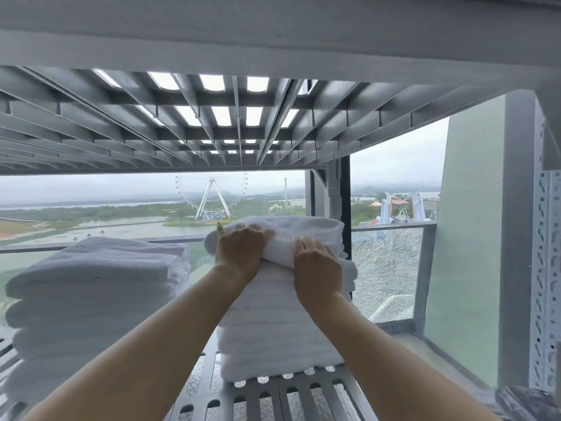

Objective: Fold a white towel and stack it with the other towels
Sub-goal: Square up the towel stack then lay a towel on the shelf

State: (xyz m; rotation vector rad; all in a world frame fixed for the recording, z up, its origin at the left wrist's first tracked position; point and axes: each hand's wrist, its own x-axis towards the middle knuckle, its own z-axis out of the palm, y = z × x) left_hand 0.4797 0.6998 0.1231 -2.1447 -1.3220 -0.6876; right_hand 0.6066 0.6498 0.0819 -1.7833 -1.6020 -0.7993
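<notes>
A folded white towel (303,232) lies on top of a tall stack of white towels (279,329) on a grey slotted shelf (273,396). My left hand (243,247) holds the towel's near left edge, fingers curled over its top. My right hand (315,262) holds the near right edge, fingers tucked under the fold where it meets the stack. Both forearms reach up from the bottom of the view.
A second, wider stack of white towels (91,299) stands on the shelf to the left. The upper shelf's slotted underside (227,123) hangs close above. A perforated metal upright (546,268) is at the right. A window with a cracked glass railing (385,268) lies behind.
</notes>
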